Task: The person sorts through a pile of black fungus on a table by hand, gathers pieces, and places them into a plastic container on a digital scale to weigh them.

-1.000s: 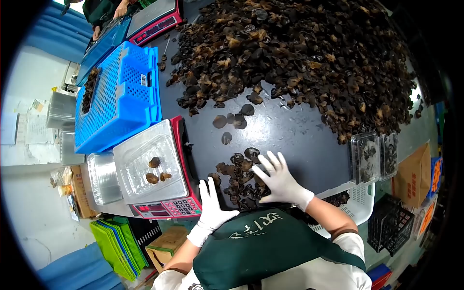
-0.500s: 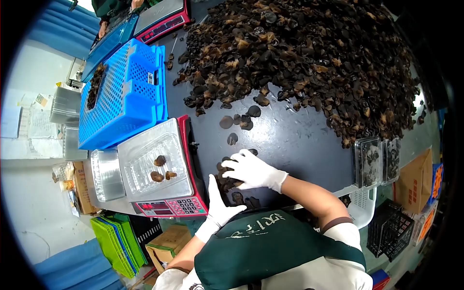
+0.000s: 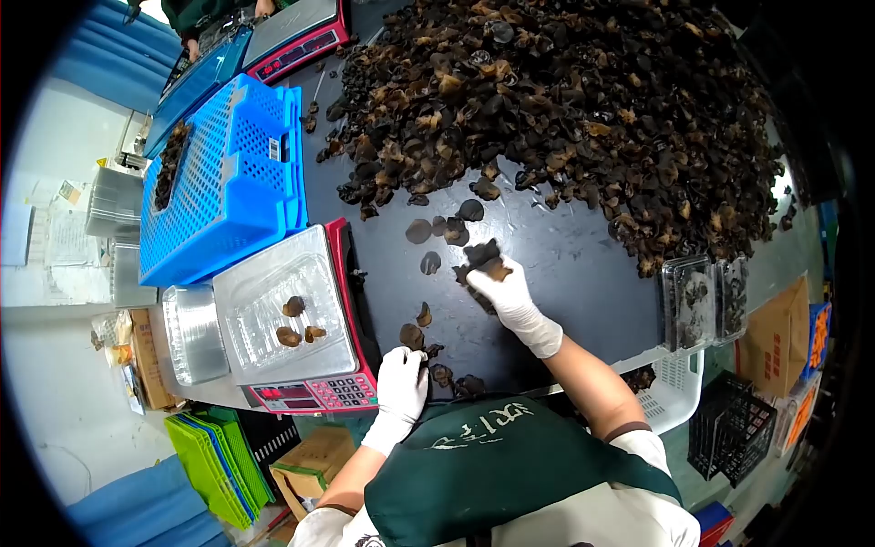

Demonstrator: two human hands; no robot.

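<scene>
A bunch of dark pieces (image 3: 481, 251) is held in the right hand (image 3: 506, 292), just above or on the table (image 3: 574, 310); which one cannot be told. Some fingertips are hidden by the bunch. The pieces are thin, floppy and wavy, nearly black, with a brown patch near the thumb. The fingers of the left hand (image 3: 402, 381) are curled in, so it cannot be told if anything is held there. A few loose pieces (image 3: 412, 337) are seen just beside it, and more flat, round ones (image 3: 418, 231) are spread farther up the table. On the red scale (image 3: 344, 301), three brown bits (image 3: 289, 336) are held in a clear tray (image 3: 260, 296); the numbers are too blurry to be read. The big pile (image 3: 565, 118) is cut off at the top. Another person (image 3: 187, 14) is mostly cut off too. A white basket (image 3: 676, 392) is partly hidden by the table edge.
</scene>
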